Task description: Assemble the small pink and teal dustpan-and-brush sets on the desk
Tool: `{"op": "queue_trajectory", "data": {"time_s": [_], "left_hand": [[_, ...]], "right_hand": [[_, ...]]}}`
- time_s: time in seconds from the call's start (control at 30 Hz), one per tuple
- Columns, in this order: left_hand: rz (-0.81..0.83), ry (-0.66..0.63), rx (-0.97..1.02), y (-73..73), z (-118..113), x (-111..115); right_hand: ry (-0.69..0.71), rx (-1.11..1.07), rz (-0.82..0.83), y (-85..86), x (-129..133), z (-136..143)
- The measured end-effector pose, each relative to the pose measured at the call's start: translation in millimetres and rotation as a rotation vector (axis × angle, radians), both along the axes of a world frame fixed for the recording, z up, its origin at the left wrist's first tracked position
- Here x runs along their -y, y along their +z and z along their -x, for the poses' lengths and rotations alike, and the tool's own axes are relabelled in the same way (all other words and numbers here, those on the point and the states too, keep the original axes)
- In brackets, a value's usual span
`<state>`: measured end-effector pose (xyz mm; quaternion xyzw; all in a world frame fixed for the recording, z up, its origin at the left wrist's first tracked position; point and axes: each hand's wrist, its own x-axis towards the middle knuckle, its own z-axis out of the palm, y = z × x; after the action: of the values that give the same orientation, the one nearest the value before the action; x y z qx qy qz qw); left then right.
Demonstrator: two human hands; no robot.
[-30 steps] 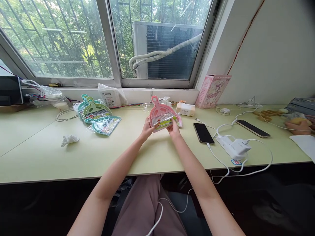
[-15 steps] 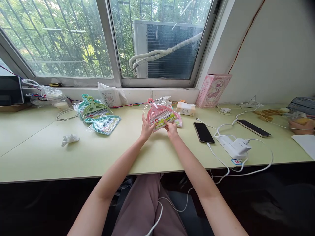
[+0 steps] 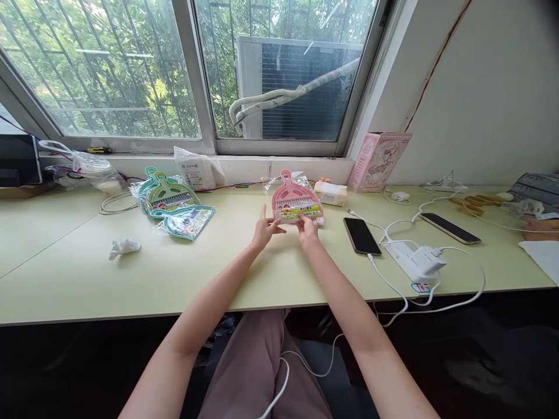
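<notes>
A pink dustpan-and-brush set in clear wrap stands tilted over the middle of the table, handle toward the window, with more pink and clear wrap behind it. My right hand grips its lower right edge, thumb on the front label. My left hand is at its lower left corner, fingers spread, the index finger pointing up; it is not closed on the set. At the left, a green dustpan set lies with teal ones, and a wrapped teal set lies in front of them.
Right of the pink set are a tissue pack, a pink box, a black phone and a white power strip with cables. Crumpled tissue lies at the left. Part of another person's hand shows at the far right.
The pink set has moved slightly right and turned more upright. My left hand has loosened from its lower left edge, its fingers spreading. The other person's hand at the far right has shifted.
</notes>
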<state>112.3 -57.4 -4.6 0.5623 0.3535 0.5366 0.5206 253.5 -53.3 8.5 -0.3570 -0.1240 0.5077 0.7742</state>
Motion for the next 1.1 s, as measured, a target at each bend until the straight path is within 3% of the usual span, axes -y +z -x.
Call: {"op": "queue_trajectory", "data": {"time_s": [0.17,0.43,0.5,0.57,0.67,0.73,0.9,1.1], "left_hand": [[0.065,-0.244,-0.044,-3.5,3.0,-3.5],[0.151,-0.485,-0.189,0.2,6.1,1.9],[0.138,-0.477,-0.210,4.4,12.1,0.2],[0.115,-0.391,-0.162,8.0,17.9,-3.8],[0.122,-0.197,0.035,11.4,21.4,-9.7],[0.132,-0.140,0.153,12.8,19.9,-10.4],[0.036,-0.159,0.245,14.7,13.9,-1.1],[-0.042,-0.194,0.170,16.8,15.2,4.0]], "right_hand": [[-0.047,0.015,-0.010,3.5,1.7,-5.2],[-0.097,-0.005,-0.009,8.2,4.1,-10.8],[-0.083,0.017,-0.021,7.6,2.0,-10.6],[-0.056,0.030,-0.040,6.9,-0.1,-9.3],[0.008,0.035,-0.060,6.1,-1.0,-3.7],[0.068,0.046,-0.075,5.4,0.5,2.4],[0.233,0.109,-0.117,0.7,3.7,12.8],[0.239,0.149,-0.078,-3.9,1.4,9.9]]}}
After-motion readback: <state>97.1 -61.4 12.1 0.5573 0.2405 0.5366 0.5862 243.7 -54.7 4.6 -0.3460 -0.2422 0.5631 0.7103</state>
